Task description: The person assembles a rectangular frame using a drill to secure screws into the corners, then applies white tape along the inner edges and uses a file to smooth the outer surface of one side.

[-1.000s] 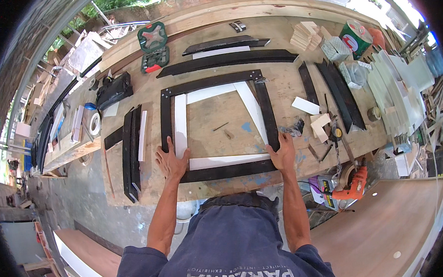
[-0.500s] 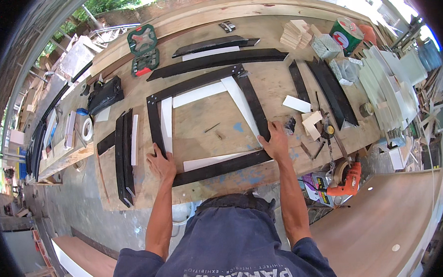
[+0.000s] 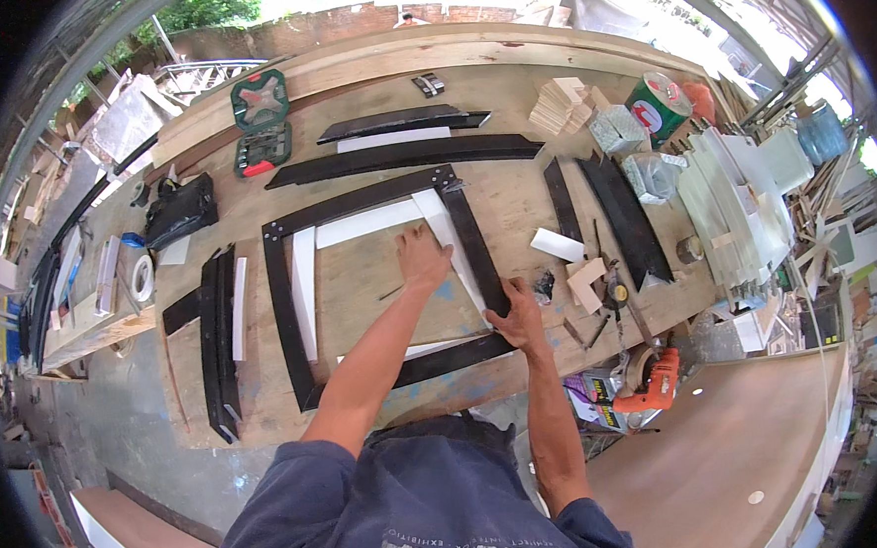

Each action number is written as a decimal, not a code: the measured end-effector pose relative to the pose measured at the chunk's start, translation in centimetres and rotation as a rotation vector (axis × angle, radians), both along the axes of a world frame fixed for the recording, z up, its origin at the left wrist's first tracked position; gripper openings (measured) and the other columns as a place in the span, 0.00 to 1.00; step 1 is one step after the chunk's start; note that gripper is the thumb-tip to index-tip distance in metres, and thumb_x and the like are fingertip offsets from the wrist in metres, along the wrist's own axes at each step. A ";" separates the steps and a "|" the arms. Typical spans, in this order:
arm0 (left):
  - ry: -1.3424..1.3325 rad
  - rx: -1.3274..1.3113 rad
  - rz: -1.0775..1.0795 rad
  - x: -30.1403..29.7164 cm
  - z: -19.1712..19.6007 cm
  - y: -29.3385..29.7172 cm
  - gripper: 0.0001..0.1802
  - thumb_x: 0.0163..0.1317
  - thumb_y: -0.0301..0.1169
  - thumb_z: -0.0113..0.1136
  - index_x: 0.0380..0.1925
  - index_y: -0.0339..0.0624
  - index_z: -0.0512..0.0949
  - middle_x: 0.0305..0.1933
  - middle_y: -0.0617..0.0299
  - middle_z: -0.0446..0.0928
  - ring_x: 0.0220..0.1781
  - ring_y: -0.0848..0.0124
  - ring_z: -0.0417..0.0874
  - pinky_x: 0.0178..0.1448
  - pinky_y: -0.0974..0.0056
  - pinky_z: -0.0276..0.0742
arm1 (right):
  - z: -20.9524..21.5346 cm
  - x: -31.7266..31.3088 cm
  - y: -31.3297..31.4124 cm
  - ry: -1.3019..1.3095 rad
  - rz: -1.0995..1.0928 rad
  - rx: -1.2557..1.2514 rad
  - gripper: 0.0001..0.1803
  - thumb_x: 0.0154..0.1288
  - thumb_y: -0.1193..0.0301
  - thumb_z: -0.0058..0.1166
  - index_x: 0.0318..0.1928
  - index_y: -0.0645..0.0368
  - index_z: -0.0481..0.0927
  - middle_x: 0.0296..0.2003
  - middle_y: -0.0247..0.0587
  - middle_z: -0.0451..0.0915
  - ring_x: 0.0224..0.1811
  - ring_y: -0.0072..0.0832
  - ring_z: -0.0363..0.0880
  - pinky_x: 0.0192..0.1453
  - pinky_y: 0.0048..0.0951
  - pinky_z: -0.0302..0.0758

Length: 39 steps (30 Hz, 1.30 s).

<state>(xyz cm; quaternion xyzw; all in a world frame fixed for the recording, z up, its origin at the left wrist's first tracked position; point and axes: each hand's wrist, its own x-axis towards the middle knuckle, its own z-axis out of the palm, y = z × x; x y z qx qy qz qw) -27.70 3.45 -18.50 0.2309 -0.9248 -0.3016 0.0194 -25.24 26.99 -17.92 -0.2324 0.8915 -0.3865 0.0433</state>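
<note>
A black four-sided frame lies flat on the wooden worktable, with white strips along its inner edges. Small metal fasteners show at its two far corners. My left hand reaches inside the frame, fingers spread, its thumb side close to the right-hand white strip. Whether it touches that strip is hard to tell. At the near right corner, my right hand grips the frame's right side piece, thumb on the inner side. A small dark pin-like piece rests on the table left of my left hand.
Loose black bars lie beyond the frame, others to its left. A green tool case sits open at the back left. Rightward are wood blocks, a green can, white panels and an orange power drill.
My left hand has left the frame's near left corner and moved right and away, into the frame's middle. My right hand stays at the near right corner. The whole view has shifted slightly.
</note>
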 end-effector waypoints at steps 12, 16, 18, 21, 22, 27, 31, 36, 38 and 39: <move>0.164 -0.207 -0.265 -1.2 -5.3 2.9 0.37 0.71 0.37 0.59 0.77 0.41 0.60 0.84 0.46 0.51 0.85 0.48 0.50 0.74 0.29 0.56 | 1.5 0.6 1.7 -0.009 -0.080 0.074 0.36 0.50 0.67 0.70 0.64 0.58 0.78 0.50 0.50 0.77 0.56 0.50 0.77 0.59 0.45 0.76; 0.183 -0.184 -0.237 -1.4 -5.7 3.4 0.39 0.69 0.34 0.60 0.77 0.37 0.58 0.84 0.46 0.52 0.85 0.49 0.51 0.76 0.31 0.56 | 0.4 1.3 1.0 0.037 -0.134 0.058 0.37 0.50 0.67 0.72 0.63 0.60 0.78 0.51 0.51 0.77 0.55 0.51 0.78 0.58 0.45 0.77; 0.155 -0.076 -0.327 -1.7 -3.7 4.2 0.43 0.67 0.36 0.63 0.78 0.38 0.56 0.85 0.46 0.51 0.85 0.48 0.50 0.77 0.32 0.54 | -0.4 1.5 2.0 0.077 -0.166 0.047 0.37 0.50 0.68 0.72 0.63 0.62 0.78 0.51 0.52 0.78 0.54 0.52 0.78 0.58 0.45 0.77; 0.066 -0.031 -0.448 -1.4 -1.6 4.5 0.50 0.63 0.38 0.67 0.80 0.41 0.52 0.85 0.46 0.49 0.86 0.47 0.48 0.78 0.32 0.52 | -0.3 1.7 2.1 0.056 -0.181 0.003 0.37 0.50 0.69 0.73 0.63 0.64 0.78 0.51 0.54 0.77 0.53 0.52 0.79 0.58 0.44 0.77; 0.032 -0.036 -0.492 -1.4 -1.4 4.6 0.52 0.62 0.39 0.69 0.81 0.42 0.50 0.86 0.46 0.49 0.86 0.47 0.48 0.78 0.32 0.51 | -0.2 1.8 2.0 0.039 -0.186 -0.015 0.37 0.49 0.69 0.73 0.63 0.65 0.78 0.51 0.55 0.77 0.53 0.53 0.79 0.58 0.44 0.77; 0.092 -0.018 -0.569 -1.3 -1.7 2.6 0.57 0.60 0.43 0.72 0.82 0.45 0.48 0.86 0.49 0.50 0.86 0.47 0.47 0.79 0.34 0.51 | 0.5 2.1 1.5 -0.026 -0.143 -0.061 0.38 0.49 0.71 0.73 0.63 0.65 0.77 0.50 0.56 0.77 0.53 0.54 0.79 0.58 0.44 0.77; 0.128 0.020 -0.595 -1.3 -1.3 1.7 0.58 0.60 0.49 0.72 0.82 0.45 0.48 0.85 0.50 0.51 0.86 0.49 0.48 0.79 0.37 0.51 | 0.0 2.5 1.9 0.007 -0.115 -0.054 0.39 0.48 0.70 0.74 0.64 0.64 0.76 0.51 0.56 0.76 0.54 0.54 0.78 0.58 0.45 0.77; 0.284 -0.041 -0.583 -0.3 -2.4 -0.1 0.50 0.62 0.48 0.68 0.79 0.43 0.57 0.80 0.48 0.61 0.82 0.51 0.58 0.76 0.39 0.58 | -0.8 2.5 1.9 -0.018 -0.054 -0.066 0.39 0.47 0.70 0.74 0.63 0.63 0.77 0.50 0.55 0.75 0.53 0.54 0.78 0.58 0.47 0.77; 0.305 -0.046 -0.546 0.6 -1.5 -1.0 0.44 0.64 0.45 0.67 0.76 0.41 0.61 0.76 0.47 0.67 0.79 0.49 0.64 0.74 0.39 0.61 | 0.1 2.9 1.7 -0.042 -0.100 -0.015 0.39 0.46 0.70 0.74 0.63 0.63 0.77 0.50 0.55 0.75 0.53 0.54 0.78 0.58 0.47 0.77; 0.424 0.029 -0.479 1.3 -0.9 -1.9 0.33 0.64 0.39 0.65 0.67 0.38 0.71 0.70 0.46 0.73 0.73 0.49 0.71 0.71 0.39 0.64 | -0.3 2.9 1.9 -0.045 -0.112 -0.027 0.39 0.46 0.71 0.73 0.63 0.63 0.77 0.50 0.54 0.75 0.54 0.53 0.78 0.58 0.47 0.77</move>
